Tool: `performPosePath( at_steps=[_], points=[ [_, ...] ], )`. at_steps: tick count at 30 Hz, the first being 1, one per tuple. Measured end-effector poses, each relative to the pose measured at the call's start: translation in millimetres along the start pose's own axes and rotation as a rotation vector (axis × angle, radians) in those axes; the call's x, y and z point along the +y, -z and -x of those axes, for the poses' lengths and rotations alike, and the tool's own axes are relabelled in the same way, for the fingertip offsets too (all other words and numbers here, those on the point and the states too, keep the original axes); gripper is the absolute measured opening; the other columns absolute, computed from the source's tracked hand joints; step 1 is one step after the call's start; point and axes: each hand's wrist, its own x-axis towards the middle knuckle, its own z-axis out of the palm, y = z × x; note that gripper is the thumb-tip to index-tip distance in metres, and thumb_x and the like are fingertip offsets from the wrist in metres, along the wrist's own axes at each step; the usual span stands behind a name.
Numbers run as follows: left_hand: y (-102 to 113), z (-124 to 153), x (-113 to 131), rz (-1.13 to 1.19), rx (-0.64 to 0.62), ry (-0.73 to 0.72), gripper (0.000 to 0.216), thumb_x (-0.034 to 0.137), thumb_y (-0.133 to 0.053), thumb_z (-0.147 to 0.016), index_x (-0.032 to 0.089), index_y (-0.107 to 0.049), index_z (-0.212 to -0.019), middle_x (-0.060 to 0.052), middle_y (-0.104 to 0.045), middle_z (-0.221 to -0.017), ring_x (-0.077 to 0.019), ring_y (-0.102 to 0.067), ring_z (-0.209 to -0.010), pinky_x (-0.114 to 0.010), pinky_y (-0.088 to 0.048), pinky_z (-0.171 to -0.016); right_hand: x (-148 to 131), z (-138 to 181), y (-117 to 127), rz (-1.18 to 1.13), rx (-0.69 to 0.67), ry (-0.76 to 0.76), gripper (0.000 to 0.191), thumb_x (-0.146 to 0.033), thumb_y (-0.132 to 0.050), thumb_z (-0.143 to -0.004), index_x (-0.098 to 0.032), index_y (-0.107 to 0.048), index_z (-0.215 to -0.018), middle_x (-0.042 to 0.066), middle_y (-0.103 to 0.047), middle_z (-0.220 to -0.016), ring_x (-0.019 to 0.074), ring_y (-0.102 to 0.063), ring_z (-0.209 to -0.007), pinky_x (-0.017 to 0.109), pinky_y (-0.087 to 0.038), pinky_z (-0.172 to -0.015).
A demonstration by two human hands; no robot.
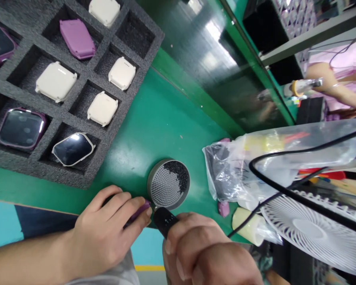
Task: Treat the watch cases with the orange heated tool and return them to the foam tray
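Purple, rounded watch-type casing, pinched in L hand, prob. to steady it; R hand wraps black cylindrical screwdriver, tip nr casing's end. Round grey dish w/ tiny dark parts sits just beyond, presumably for short reach.

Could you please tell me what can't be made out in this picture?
In the head view:
Purple piece: mostly hidden by the left hand.
Black tool: grip covered by the right hand.
Black bits in the round dish: too small to identify.
Clear bag: creases and blur obscure its contents.
Upper purple watch: cut off by the left edge.
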Motion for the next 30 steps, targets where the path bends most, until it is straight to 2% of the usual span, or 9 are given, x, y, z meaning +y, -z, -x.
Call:
performPosePath(
  at_steps=[2,6,8,11,12,15,18,24,30],
  points=[
    [0.8,-2.0,0.1,-0.006,0.007,-0.001,0.026,0.020,-0.058,-0.100,0.022,-0.077,-0.118,-0.002,-0.076,-0.121,-0.0219,-0.062,-0.105,-0.044,-0.042,-0.104,3.2,-5.6,8.1,-0.024,-0.077,-0.006,0.039,-0.042,-0.034,-0.106,-0.030,-0.061,-0.081,-0.005,-0.060,-0.059,0.0169,-0.066,-0.059,0.037,-0.057,-0.061],
    [1.4,-3.0,-0.2,-0.015,0.005,-0.030,0.024,0.019,-0.057,-0.101,0.021,-0.077,-0.115,-0.002,-0.077,-0.118,-0.0217,-0.063,-0.103,-0.045,-0.043,-0.102,2.2,-16.6,19.6,-0.062,-0.414,-0.005,0.038,-0.059,-0.043,-0.100,-0.030,-0.068,-0.094,-0.002,-0.066,-0.068,0.0207,-0.068,-0.065,0.042,-0.059,-0.061],
    [0.8,-2.6,-0.1,-0.026,0.012,-0.040,0.022,0.020,-0.061,-0.100,0.022,-0.076,-0.114,-0.002,-0.077,-0.117,-0.0214,-0.064,-0.102,-0.045,-0.044,-0.101,1.1,-14.0,10.9,-0.084,-0.267,0.020,0.034,-0.052,-0.041,-0.102,-0.030,-0.066,-0.105,-0.001,-0.066,-0.074,0.0204,-0.067,-0.068,0.043,-0.059,-0.060],
    [0.4,-1.8,0.4,-0.087,0.054,-0.020,0.020,0.022,-0.070,-0.096,0.024,-0.077,-0.115,-0.002,-0.077,-0.113,-0.0216,-0.064,-0.101,-0.045,-0.045,-0.100,3.7,-3.4,-10.2,-0.176,0.240,0.275,0.026,-0.043,-0.041,-0.102,-0.034,-0.058,-0.120,-0.004,-0.060,-0.080,0.0148,-0.062,-0.062,0.037,-0.055,-0.055],
    [0.7,-1.3,0.3,-0.109,0.067,-0.013,0.022,0.025,-0.072,-0.096,0.023,-0.076,-0.117,-0.003,-0.077,-0.113,-0.0227,-0.065,-0.103,-0.045,-0.045,-0.101,5.1,-0.4,-15.3,-0.190,0.319,0.326,0.026,-0.041,-0.042,-0.101,-0.032,-0.056,-0.122,-0.004,-0.060,-0.081,0.0136,-0.061,-0.062,0.036,-0.054,-0.054],
    [2.1,1.7,-1.2,-0.089,0.027,-0.039,0.027,0.031,-0.067,-0.099,0.017,-0.075,-0.121,-0.009,-0.073,-0.129,-0.0281,-0.064,-0.118,-0.049,-0.044,-0.106,7.4,3.1,-20.5,-0.179,0.343,0.317,0.030,-0.043,-0.040,-0.100,-0.027,-0.056,-0.120,-0.003,-0.061,-0.084,0.0140,-0.061,-0.065,0.038,-0.056,-0.056],
    [2.0,5.0,-3.4,-0.027,-0.043,-0.085,0.030,0.019,-0.057,-0.099,0.016,-0.074,-0.123,-0.008,-0.067,-0.144,-0.0296,-0.061,-0.128,-0.052,-0.041,-0.113,5.6,1.8,-20.5,-0.187,0.432,0.269,0.041,-0.057,-0.036,-0.102,-0.026,-0.056,-0.118,-0.003,-0.060,-0.081,0.0139,-0.059,-0.064,0.038,-0.054,-0.057],
    [-1.8,1.6,-1.0,-0.076,0.034,-0.053,0.019,0.026,-0.068,-0.097,0.018,-0.076,-0.112,-0.008,-0.075,-0.126,-0.0262,-0.067,-0.113,-0.049,-0.045,-0.109,2.9,-3.5,-25.2,-0.149,0.492,0.200,0.043,-0.067,-0.046,-0.098,-0.028,-0.055,-0.112,-0.004,-0.059,-0.079,0.0140,-0.058,-0.061,0.039,-0.054,-0.055],
    [1.4,3.5,-1.0,-0.028,-0.011,-0.078,0.027,0.018,-0.060,-0.097,0.015,-0.075,-0.120,-0.009,-0.069,-0.140,-0.0299,-0.063,-0.125,-0.051,-0.041,-0.113,12.8,-12.5,-25.4,-0.148,0.436,0.275,0.028,-0.046,-0.059,-0.097,-0.026,-0.055,-0.116,-0.006,-0.059,-0.078,0.0123,-0.060,-0.060,0.035,-0.055,-0.051]
  ],
)
